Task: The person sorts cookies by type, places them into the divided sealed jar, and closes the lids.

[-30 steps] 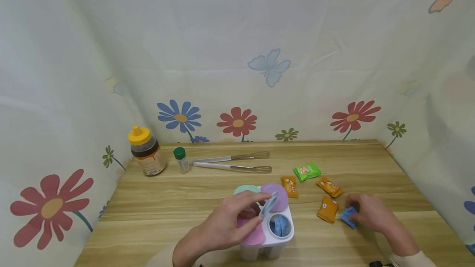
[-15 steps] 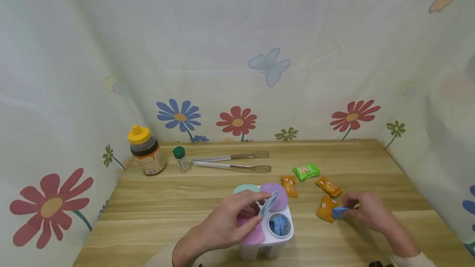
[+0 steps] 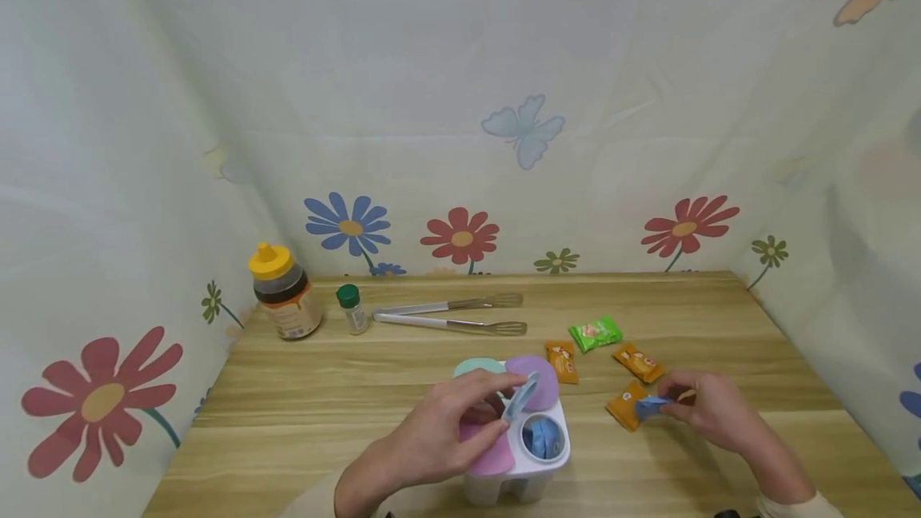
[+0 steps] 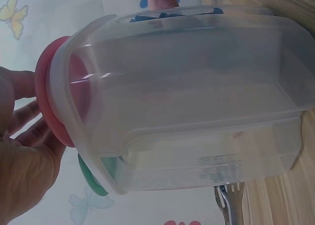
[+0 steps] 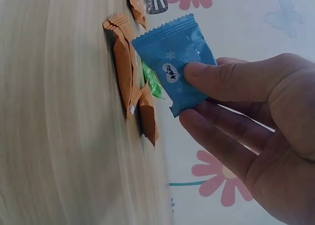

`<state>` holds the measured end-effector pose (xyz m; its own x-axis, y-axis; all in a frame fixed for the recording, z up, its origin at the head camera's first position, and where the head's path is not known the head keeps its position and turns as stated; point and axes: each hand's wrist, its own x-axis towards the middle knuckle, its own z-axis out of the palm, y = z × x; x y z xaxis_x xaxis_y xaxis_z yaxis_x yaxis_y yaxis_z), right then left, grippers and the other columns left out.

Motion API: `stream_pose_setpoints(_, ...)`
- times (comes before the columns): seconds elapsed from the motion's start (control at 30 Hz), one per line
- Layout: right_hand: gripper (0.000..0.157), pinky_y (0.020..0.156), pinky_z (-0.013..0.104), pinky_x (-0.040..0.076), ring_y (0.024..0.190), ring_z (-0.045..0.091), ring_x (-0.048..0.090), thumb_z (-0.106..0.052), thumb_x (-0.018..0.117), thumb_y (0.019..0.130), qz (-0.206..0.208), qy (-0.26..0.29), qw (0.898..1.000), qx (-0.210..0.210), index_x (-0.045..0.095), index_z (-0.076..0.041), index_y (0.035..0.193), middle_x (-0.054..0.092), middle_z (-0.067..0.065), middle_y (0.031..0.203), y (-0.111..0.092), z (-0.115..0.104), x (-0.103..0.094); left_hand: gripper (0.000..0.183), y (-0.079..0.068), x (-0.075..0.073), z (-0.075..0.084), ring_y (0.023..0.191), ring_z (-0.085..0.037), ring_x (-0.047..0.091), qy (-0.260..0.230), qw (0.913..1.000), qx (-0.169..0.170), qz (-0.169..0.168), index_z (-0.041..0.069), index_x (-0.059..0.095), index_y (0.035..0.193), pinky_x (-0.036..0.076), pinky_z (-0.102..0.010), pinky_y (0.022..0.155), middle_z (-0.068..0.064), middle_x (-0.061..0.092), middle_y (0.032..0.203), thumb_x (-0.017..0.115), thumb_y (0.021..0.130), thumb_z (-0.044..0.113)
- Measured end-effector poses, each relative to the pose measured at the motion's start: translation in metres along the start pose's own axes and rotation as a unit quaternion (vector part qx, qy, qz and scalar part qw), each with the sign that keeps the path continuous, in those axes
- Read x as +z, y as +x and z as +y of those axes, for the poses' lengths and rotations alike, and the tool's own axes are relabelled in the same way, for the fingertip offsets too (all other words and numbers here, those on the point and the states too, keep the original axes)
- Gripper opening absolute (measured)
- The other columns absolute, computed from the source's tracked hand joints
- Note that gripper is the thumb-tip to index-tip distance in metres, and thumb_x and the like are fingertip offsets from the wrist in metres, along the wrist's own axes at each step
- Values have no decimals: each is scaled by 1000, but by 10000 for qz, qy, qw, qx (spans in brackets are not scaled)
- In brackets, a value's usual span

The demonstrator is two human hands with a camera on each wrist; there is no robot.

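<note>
My left hand (image 3: 439, 428) pinches a light blue round lid (image 3: 521, 400), holding it tilted up over a white container (image 3: 531, 467) with several compartments. The uncovered front-right compartment shows blue packets (image 3: 543, 436) inside. Pink (image 3: 492, 459), mint (image 3: 475, 364) and purple lids (image 3: 544, 387) cover the others. Seen from the left wrist, the container's body (image 4: 197, 77) is clear plastic. To the right, my right hand (image 3: 714, 410) pinches a small blue candy packet (image 5: 172, 60) between thumb and fingers, overlapping the nearest orange packet (image 3: 624, 406) in the head view.
Two more orange packets (image 3: 639, 363) and a green packet (image 3: 596, 333) lie beyond the right hand. Metal tongs (image 3: 475, 326) lie at the back. A small green-capped jar (image 3: 352, 312) and a yellow-capped squeeze bottle (image 3: 289, 306) stand at the back left.
My right hand has moved slightly left with the blue packet, and the nearest orange packet has shifted a little left. The left hand and the lid stay in place.
</note>
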<state>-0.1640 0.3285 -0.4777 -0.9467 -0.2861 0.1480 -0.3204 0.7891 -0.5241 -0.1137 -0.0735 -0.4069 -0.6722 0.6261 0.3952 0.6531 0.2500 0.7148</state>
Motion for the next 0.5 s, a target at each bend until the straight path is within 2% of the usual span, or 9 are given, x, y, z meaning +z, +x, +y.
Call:
stream_pose_setpoints(0.3,21,65,21,58,76,9,68,-1,79,75,171,34,9993,-345,70,-16,85,72,-3,87,0,-11,-2,51,-1,1,0,97,-4,64,-38,10000,-66,-23,25,51,138,55,-14,81,2,61,120,67,92,10)
stream_pose_setpoints(0.5,22,63,22,57,73,-2,63,-6,83,73,542,-201,9959,-702,73,-21,87,72,-10,84,4,-20,-4,51,-1,0,-1,97,-4,64,-12,10000,-70,-3,27,51,138,55,-14,80,2,61,120,67,92,11)
